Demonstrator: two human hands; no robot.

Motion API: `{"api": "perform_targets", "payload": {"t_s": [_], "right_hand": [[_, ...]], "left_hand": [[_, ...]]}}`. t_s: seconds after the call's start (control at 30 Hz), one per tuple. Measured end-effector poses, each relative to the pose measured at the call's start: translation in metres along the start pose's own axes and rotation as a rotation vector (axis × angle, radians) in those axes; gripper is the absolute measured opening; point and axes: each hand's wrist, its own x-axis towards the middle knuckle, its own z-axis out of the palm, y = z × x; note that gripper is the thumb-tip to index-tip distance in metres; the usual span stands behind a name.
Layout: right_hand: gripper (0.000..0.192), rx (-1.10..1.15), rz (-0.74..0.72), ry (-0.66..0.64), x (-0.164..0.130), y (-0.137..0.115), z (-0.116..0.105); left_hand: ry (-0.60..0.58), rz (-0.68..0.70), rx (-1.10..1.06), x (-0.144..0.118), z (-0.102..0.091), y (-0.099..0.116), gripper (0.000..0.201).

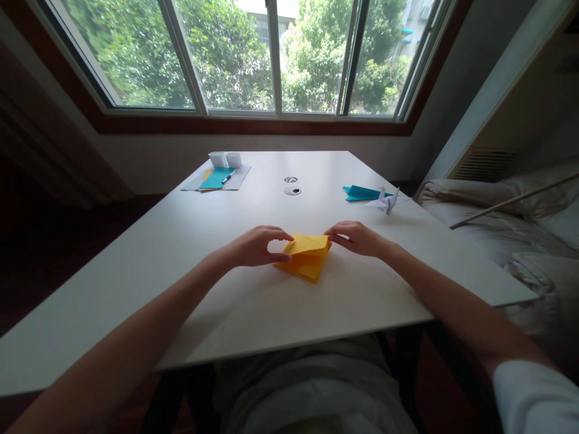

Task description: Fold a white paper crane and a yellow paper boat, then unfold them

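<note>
A partly folded sheet of yellow origami paper [304, 268] lies on the white table in front of me, with its upper flap raised off the layer below. My left hand [262, 246] has its left side between thumb and fingers, the thumb at the front of the flap and the fingertips at its upper edge. At the upper right corner, my right hand [355, 237] pinches the paper with its fingertips; the thumb is partly hidden.
A white paper crane [386, 201] and a folded blue paper piece [360, 193] stand at the right edge of the table [217, 325]. At the far left are blue paper [216, 178], a pen [228, 176] and two white containers [234, 160]. Two round discs [292, 191] lie mid-table.
</note>
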Motion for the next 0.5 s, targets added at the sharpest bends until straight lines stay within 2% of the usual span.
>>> {"api": "perform_targets", "payload": {"t_s": [0.23,0.4,0.5], "right_hand": [[0.026,-0.073,-0.065,-0.002,0.002,-0.01,0.002],[0.026,-0.112,-0.103,-0.002,0.003,-0.015,0.004],[0.026,-0.121,-0.109,-0.018,0.003,-0.015,0.003]], "left_hand": [[0.151,0.058,0.14,0.003,0.004,0.024,0.047],[0.25,0.106,0.178,0.004,0.008,0.028,0.026],[0.289,0.155,0.205,0.005,0.009,0.026,0.021]]}}
